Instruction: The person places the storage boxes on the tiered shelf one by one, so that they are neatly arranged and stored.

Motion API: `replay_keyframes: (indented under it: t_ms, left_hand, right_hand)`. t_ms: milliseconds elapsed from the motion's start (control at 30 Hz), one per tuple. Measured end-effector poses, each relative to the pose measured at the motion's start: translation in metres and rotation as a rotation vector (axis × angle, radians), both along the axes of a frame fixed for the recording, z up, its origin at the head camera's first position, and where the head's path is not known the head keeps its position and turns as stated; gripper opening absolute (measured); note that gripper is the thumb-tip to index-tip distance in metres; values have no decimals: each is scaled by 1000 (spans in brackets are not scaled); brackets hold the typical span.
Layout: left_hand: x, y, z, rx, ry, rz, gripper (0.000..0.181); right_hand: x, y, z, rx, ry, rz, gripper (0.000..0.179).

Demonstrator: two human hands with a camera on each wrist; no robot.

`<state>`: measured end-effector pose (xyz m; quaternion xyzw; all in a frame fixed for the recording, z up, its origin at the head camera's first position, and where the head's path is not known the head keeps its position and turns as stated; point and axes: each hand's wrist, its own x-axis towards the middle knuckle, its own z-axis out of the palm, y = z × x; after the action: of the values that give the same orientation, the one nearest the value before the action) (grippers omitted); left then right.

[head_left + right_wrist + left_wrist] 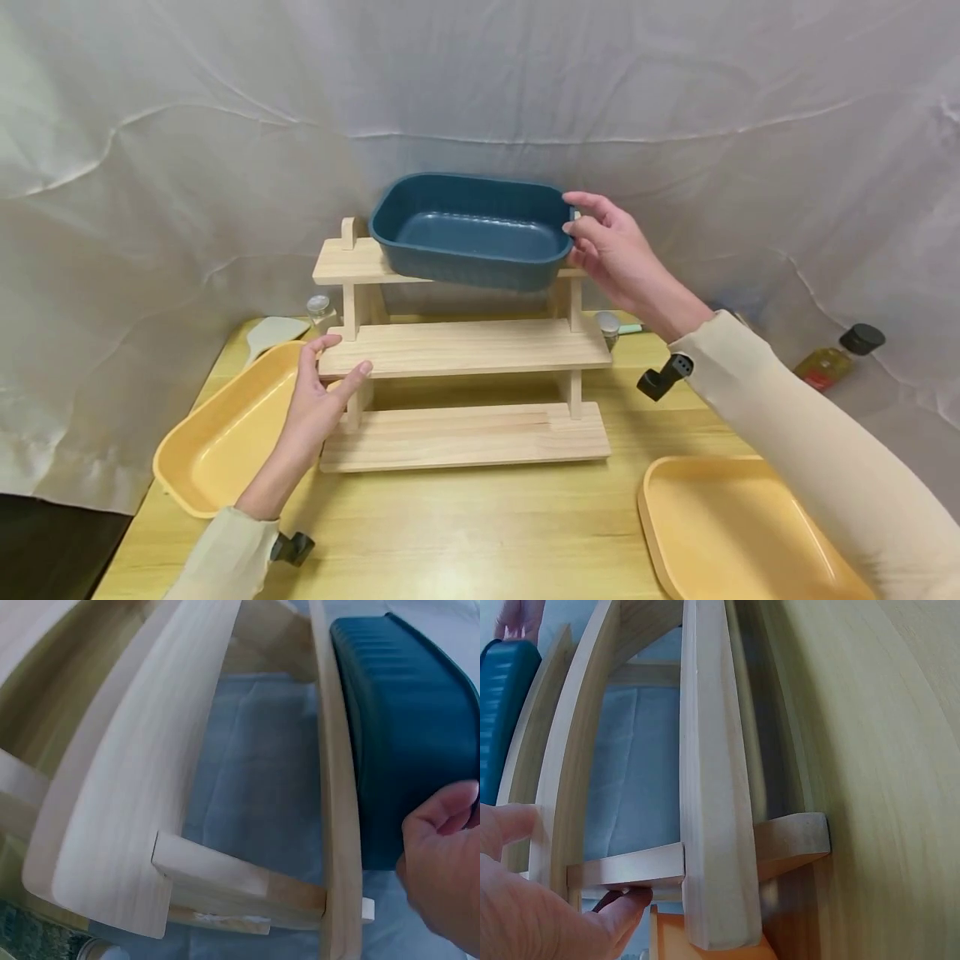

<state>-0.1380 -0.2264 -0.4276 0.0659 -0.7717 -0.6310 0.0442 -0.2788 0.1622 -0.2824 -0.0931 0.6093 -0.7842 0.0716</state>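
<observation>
- Top middle: right hand [621, 254], fingers pinching a blue tub [472, 229].
- Left of middle: left hand [311, 408], fingers gripping a wooden shelf [465, 346].
- Lower right: a yellow tub [727, 521].

From my head view, pale grey sheeting [480, 75] hangs creased from nine o'clock through twelve to three, walling in the wood-grained yellow surface [465, 533]. I see a soft glare [450, 575] on it at six o'clock. The dark patch [52, 542] at eight may be floor, though I can't make it out clearly.
</observation>
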Motion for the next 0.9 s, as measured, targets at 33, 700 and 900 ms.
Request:
replay_keyframes:
  t_ms: [33, 700, 900]
  left_hand:
    - [0, 0, 0, -3, -1, 1, 74]
    - [1, -2, 0, 9, 6, 11, 73]
    - [1, -3, 0, -1, -2, 23, 73]
  right_hand:
    - [-2, 0, 0, -2, -4, -10, 46]
    - [-25, -17, 4, 63, -23, -98, 32]
    - [-31, -23, 7, 63, -42, -103, 26]
